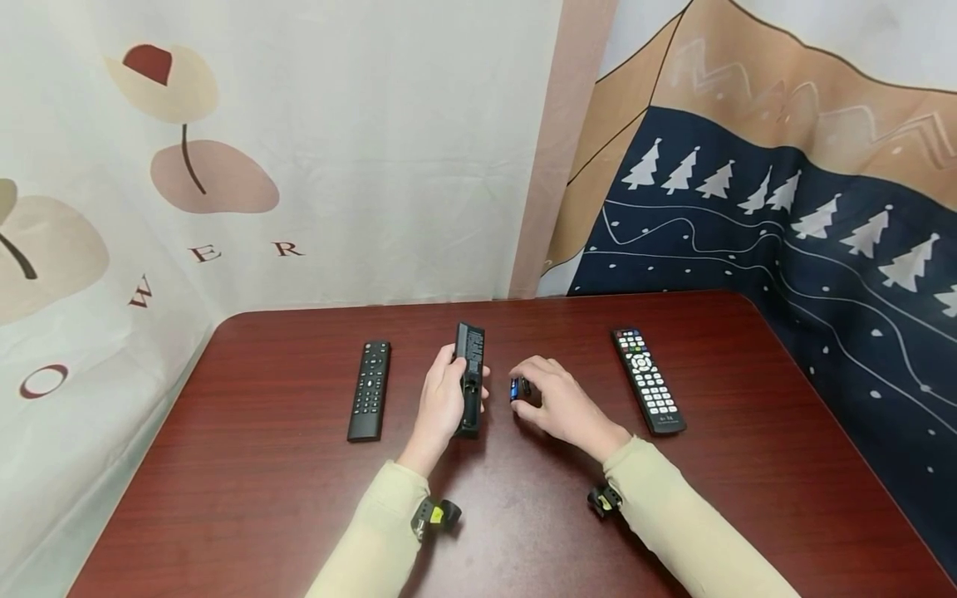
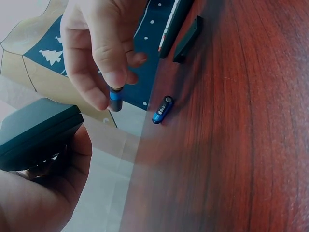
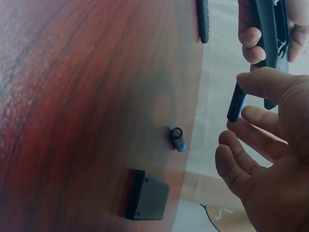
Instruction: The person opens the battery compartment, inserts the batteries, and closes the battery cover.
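My left hand (image 1: 439,400) grips a black remote control (image 1: 471,353) with its back turned up and its battery compartment uncovered. To the right of it, my right hand (image 1: 566,405) pinches a blue-and-black battery (image 3: 236,102) between thumb and fingertip, apart from the remote. A second battery (image 3: 177,139) lies on the table below the right hand. Near that battery is a small black battery cover (image 3: 148,197), which the right hand hides in the head view.
Another black remote (image 1: 370,392) lies buttons-up on the left of the dark red table (image 1: 254,490). On the right lies a remote with white buttons (image 1: 649,384). Printed curtains (image 1: 389,166) hang behind the table's far edge.
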Tool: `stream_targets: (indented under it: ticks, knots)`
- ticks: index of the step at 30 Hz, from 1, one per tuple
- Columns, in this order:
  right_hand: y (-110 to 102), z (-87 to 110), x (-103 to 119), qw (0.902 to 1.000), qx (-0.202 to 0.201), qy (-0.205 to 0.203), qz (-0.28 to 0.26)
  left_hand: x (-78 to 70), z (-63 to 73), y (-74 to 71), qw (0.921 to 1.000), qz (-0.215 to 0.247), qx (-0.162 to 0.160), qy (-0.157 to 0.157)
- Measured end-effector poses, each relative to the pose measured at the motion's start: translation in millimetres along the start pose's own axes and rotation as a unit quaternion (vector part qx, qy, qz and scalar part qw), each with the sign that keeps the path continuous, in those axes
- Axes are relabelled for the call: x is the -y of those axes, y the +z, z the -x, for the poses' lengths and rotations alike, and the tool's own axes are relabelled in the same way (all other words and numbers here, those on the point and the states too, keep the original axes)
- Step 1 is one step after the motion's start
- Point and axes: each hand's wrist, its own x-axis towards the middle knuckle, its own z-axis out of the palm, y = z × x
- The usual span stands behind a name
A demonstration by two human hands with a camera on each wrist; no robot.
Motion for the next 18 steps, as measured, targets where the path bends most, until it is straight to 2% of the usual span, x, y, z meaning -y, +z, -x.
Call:
stream_targets:
  ticks: [18]
  knots:
    - [-3.6,3.4,10.3,0.9998,0.004,-0.004,-0.02,0.1,0.1,-0.6,1.0,0.003,0.001,-0.001]
